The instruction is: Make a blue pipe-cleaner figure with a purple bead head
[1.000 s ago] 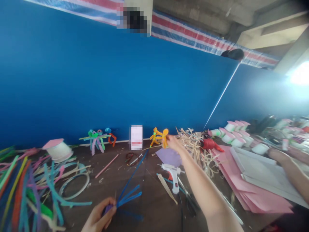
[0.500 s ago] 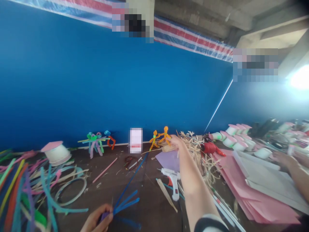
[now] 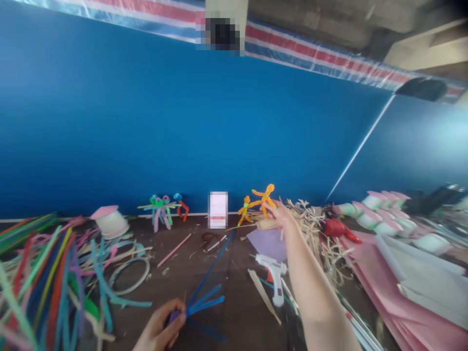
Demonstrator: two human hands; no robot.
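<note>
My left hand (image 3: 164, 324), low in the view, pinches a bundle of blue pipe cleaners (image 3: 206, 302) together with something purple (image 3: 176, 316) mostly hidden by the fingers. One long blue strand stretches up and away from that bundle. My right hand (image 3: 280, 214) reaches to the far side of the table, its fingers closed on the lower part of an orange pipe-cleaner figure (image 3: 268, 196), which leans. Left of it stands a smaller orange figure (image 3: 244, 212); their arms seem to touch. A purple sheet (image 3: 268, 243) and a white glue gun (image 3: 275, 278) lie below my right wrist.
Many coloured pipe cleaners (image 3: 54, 287) and a pale ring (image 3: 129, 275) cover the left side. A white cup with pink top (image 3: 111, 222) and a multicoloured pipe-cleaner figure (image 3: 161, 212) stand behind. Raffia (image 3: 310, 219), pink sheets (image 3: 387, 292) and several white cups (image 3: 383, 214) lie right.
The view has swung left, so things sit further right. The larger orange figure has risen and tilted in my right hand. My left hand still holds the blue pipe cleaners.
</note>
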